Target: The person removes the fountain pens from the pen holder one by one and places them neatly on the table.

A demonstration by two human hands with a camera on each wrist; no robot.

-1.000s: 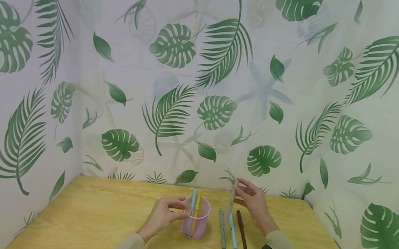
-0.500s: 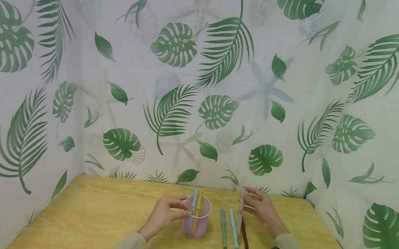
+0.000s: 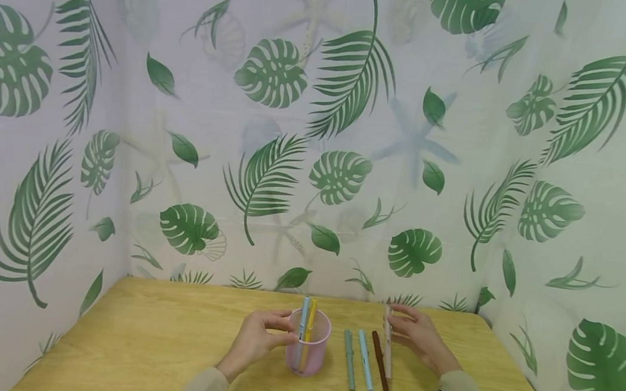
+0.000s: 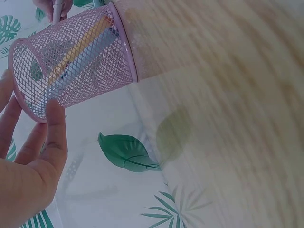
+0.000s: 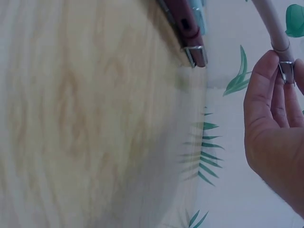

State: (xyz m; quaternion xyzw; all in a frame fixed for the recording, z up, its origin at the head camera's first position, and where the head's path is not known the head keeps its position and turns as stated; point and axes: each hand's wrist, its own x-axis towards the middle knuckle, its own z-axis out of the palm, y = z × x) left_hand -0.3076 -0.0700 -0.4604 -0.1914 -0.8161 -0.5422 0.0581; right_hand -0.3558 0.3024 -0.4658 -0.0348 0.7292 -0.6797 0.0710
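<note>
My left hand [image 3: 254, 338] grips the rim of a pink mesh pen cup [image 3: 318, 358], thumb on the near side. Inside the cup a light blue pen [image 3: 304, 317] and a yellow pen [image 3: 311, 320] lean together; the mesh [image 4: 71, 52] shows both in the left wrist view. My right hand [image 3: 421, 338] pinches a pale pinkish pen [image 3: 387, 346] near its clip end, held above the table at the right of the row. That row has a grey-green pen [image 3: 349, 362], a light blue pen [image 3: 365, 363] and, nearest the hand, a dark brown pen [image 3: 380, 362].
A wood-grain table [image 3: 175, 336] carries everything. Its back edge meets a white curtain [image 3: 287, 260] printed with green leaves, which also closes off both sides. The cup stands left of the pen row.
The right hand has moved right with the pale pen, from above the light blue pen, past the brown one, and lower. The left hand and the cup stay where they were.
</note>
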